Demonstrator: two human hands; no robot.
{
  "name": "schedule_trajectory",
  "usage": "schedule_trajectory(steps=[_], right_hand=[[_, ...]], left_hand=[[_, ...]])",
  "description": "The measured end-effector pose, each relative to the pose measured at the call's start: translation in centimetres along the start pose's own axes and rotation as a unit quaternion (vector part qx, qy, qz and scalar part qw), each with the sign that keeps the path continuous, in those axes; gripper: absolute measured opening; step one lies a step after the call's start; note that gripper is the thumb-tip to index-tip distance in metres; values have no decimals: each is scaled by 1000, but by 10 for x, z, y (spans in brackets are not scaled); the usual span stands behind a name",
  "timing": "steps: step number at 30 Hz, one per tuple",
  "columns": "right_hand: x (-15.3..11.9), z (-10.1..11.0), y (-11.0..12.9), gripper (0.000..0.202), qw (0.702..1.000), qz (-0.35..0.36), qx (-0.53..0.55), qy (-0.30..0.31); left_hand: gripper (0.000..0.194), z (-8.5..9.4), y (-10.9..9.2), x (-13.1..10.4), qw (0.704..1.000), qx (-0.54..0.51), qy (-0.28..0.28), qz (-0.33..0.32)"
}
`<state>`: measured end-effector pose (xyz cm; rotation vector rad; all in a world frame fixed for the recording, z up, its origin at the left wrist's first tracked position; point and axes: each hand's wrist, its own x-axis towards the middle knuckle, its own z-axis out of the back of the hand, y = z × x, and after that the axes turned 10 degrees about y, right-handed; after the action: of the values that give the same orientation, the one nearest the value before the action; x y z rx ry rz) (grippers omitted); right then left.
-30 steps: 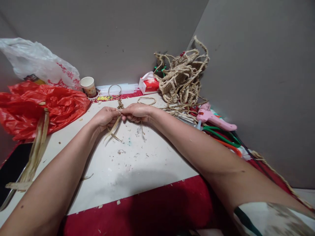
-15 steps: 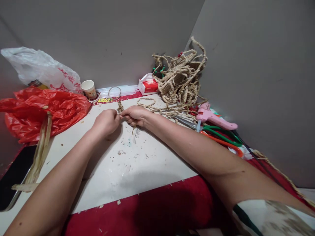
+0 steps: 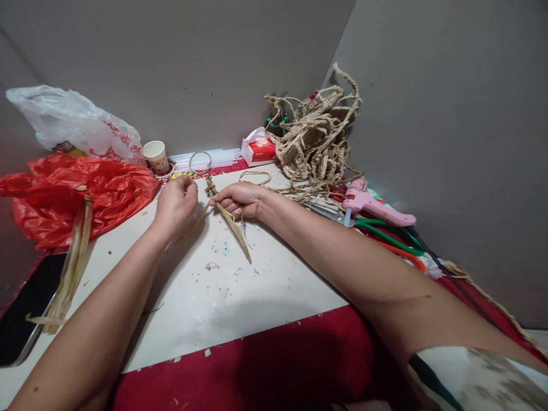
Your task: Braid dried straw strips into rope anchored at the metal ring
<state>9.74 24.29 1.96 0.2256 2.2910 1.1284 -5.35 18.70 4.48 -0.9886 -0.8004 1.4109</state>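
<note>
Braiding, it seems: right hand [image 3: 235,200] pinches the lower end of the short brown plant-fibre braid [image 3: 210,186] over the white tabletop [image 3: 274,279]; flat tan fibre strip [image 3: 238,237] trails loose. Left hand [image 3: 176,201] curled, can't tell if holding. Next likely calls for crossing a strip.

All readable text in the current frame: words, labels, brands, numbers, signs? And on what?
Nothing is clear enough to quote.
White plastic bag: red characters, apparently Chinese, too creased and blurred to read.
Tissue box: small pale marking on its red side, too small to read.
Paper cup: small print; cannot tell whether lettering or pattern.
Fibre strip at the right hand: no lettering visible.
</note>
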Motion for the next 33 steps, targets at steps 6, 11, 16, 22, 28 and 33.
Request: schedule_trajectory(steps=[6,11,16,22,28,33], right_hand=[[0,0,0,22,999,-4,-37,1],[-7,2,1,14,985,14,-165,-35],[-10,-4,0,12,919,29,-376,-113],[-15,-17,1,12,803,47,-556,-209],[-28,-13,11,18,819,9,-542,-186],[-23,-20,6,22,866,20,-478,-149]], left_hand=[[17,-14,19,12,973,-180,127,66],[19,-13,16,10,982,-108,136,72],[16,-11,22,15,991,-5,118,65],[22,-10,26,17,990,2,128,59],[24,-11,21,13,987,-51,129,80],[20,-11,18,10,984,-82,138,82]])
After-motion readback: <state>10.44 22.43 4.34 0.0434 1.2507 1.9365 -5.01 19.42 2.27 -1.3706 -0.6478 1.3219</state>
